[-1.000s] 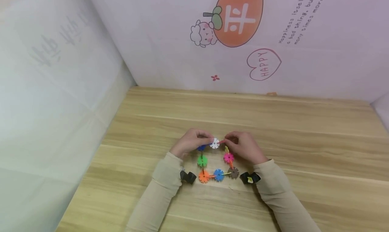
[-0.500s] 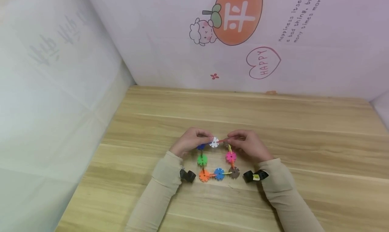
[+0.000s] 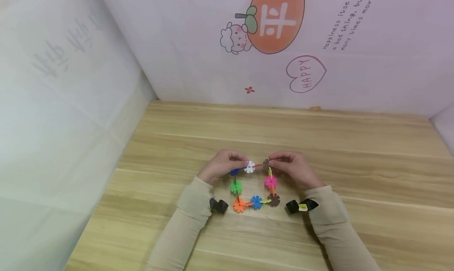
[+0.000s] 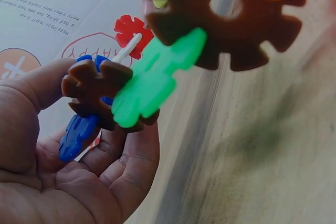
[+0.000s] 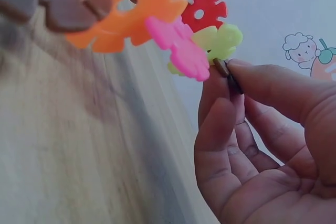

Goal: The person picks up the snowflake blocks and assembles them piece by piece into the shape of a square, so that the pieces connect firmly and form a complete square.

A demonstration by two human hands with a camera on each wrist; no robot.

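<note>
Slotted snowflake building discs in several colours are joined into a ring between the hands. In the head view my left hand [image 3: 227, 162] pinches the edge of the white disc [image 3: 250, 169] at the ring's far side. A dark blue disc [image 3: 234, 171] shows under that hand. My right hand [image 3: 294, 169] pinches a brown disc [image 3: 266, 163] at the far right corner, seen edge-on in the right wrist view. Between these two sits a red disc [image 3: 259, 165]. The ring's sides include a green disc [image 3: 236, 187], a pink disc [image 3: 271, 181] and an orange disc [image 3: 239, 205].
The wooden table [image 3: 372, 176] spreads beneath the ring. A white printed sheet [image 3: 198, 58] stands behind it, and a pale sheet [image 3: 71, 125] hangs at the left. Black wrist cameras [image 3: 218, 206] sit close to the ring's near corners.
My right hand has shifted right from the red disc to the brown corner disc, which now shows. The ring's right side has moved slightly right. My left hand stays almost still.
</note>
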